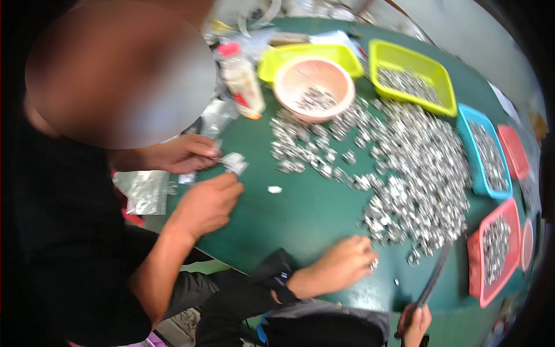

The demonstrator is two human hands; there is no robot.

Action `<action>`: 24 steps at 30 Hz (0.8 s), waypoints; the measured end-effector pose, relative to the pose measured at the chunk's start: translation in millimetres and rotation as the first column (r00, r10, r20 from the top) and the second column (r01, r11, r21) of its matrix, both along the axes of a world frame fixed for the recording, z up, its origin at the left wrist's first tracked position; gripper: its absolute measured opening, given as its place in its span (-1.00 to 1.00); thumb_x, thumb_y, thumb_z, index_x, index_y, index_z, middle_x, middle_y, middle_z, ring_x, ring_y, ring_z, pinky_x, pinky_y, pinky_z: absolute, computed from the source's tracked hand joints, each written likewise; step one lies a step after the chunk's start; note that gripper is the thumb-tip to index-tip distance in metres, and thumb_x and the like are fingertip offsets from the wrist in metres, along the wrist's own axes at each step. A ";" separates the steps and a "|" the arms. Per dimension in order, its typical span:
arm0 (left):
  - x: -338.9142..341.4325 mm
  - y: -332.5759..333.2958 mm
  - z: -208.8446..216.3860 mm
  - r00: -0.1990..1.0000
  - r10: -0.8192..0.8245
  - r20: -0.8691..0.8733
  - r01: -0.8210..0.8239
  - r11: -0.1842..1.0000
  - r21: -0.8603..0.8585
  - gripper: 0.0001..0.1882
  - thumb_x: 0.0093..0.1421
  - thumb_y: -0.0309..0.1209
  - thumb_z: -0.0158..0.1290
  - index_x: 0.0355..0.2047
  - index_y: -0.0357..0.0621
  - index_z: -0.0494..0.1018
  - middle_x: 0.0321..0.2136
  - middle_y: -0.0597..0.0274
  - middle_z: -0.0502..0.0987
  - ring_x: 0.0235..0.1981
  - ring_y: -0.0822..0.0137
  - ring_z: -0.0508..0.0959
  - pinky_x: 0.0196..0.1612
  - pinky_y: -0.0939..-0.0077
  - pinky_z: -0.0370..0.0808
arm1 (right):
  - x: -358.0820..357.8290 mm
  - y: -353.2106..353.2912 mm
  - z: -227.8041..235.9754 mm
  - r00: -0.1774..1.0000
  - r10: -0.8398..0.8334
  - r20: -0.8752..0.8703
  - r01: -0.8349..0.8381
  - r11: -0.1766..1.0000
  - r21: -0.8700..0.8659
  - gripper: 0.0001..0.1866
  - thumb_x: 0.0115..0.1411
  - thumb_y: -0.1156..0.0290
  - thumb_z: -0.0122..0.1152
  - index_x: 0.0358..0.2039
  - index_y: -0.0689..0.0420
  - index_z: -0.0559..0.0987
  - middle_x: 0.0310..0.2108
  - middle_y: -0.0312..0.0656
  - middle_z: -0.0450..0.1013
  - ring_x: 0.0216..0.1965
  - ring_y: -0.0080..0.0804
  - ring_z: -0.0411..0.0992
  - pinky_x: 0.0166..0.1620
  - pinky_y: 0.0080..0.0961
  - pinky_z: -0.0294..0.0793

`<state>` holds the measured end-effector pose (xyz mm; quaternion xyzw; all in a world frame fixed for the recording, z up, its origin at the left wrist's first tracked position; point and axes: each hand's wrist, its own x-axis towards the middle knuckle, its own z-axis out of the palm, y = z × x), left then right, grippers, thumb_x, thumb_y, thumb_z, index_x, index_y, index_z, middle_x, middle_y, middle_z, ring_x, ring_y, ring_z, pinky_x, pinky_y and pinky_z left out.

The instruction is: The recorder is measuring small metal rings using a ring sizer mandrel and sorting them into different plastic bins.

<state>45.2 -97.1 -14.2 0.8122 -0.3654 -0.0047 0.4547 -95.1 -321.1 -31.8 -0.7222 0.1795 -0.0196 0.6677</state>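
A big heap of small shiny metal pieces is spread over the green table. My left hand rests at the near side of the heap, fingers bent and closed on a small metal piece. At the lower right, my right hand is wrapped round one end of a long, dark, flat bar. The bar's far end reaches the near edge of the heap. One tiny piece lies alone between my hands.
At left, a co-worker's two hands hold a small whitish piece near clear bags. Trays of metal pieces, yellow-green, blue and pink, line the far and right sides. A pink bowl and a pink-capped bottle stand behind.
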 end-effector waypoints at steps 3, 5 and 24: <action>-14.8 19.7 30.1 0.883 0.121 -0.454 -0.193 0.974 -0.116 -0.74 -0.15 -0.52 0.07 -0.38 -0.31 0.36 -0.45 0.14 0.41 -0.51 0.44 0.41 -0.44 0.60 0.34 | -2.8 18.7 18.7 0.982 0.186 -0.025 -0.187 0.982 -0.007 -0.65 0.03 0.13 -0.11 -0.56 0.21 0.30 -0.82 -0.30 0.19 -0.85 -0.66 0.10 -0.79 -0.73 0.06; -16.2 15.9 20.8 0.745 -0.046 -0.666 -0.254 0.902 -0.348 -0.71 -0.08 -0.57 0.00 -0.29 -0.31 0.30 -0.38 0.05 0.40 -0.41 0.36 0.43 -0.32 0.53 0.37 | 2.9 16.0 20.8 0.966 0.258 -0.010 -0.258 0.963 -0.072 -0.77 0.03 0.28 -0.10 -0.57 0.20 0.32 -0.79 -0.33 0.19 -0.79 -0.68 0.12 -0.72 -0.75 0.09; -21.0 6.2 40.0 0.687 -0.279 -0.671 -0.339 0.694 -0.636 -0.69 -0.04 -0.62 -0.10 -0.21 -0.33 0.25 -0.28 0.05 0.31 -0.22 0.31 0.32 -0.13 0.44 0.24 | 7.1 25.1 44.9 0.925 0.379 -0.019 -0.375 0.906 -0.196 -0.77 -0.03 0.45 -0.01 -0.34 0.28 0.37 -0.71 -0.31 0.22 -0.65 -0.61 0.14 -0.57 -0.67 0.18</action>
